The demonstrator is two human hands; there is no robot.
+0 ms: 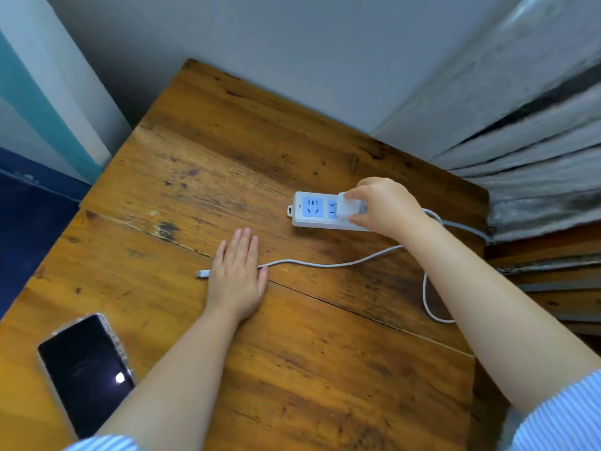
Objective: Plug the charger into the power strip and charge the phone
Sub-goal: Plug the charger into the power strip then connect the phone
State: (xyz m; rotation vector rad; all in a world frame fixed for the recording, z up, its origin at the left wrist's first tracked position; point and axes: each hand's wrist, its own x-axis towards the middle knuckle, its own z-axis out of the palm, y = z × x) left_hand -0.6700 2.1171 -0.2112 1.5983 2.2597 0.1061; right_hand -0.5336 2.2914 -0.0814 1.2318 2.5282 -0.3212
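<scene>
White charger point(347, 206) sits gripped in right hand point(383, 206) over power strip point(312, 212).

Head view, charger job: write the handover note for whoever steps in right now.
Right hand: pinching the white charger at the second socket of the power strip; whether it is fully seated cannot be told.
Left hand: flat and open, resting over the cable near its free connector.
Phone: screen up at the table's near-left corner, not connected.
Left: confirm the charger is seated, plug the connector into the phone.
</scene>
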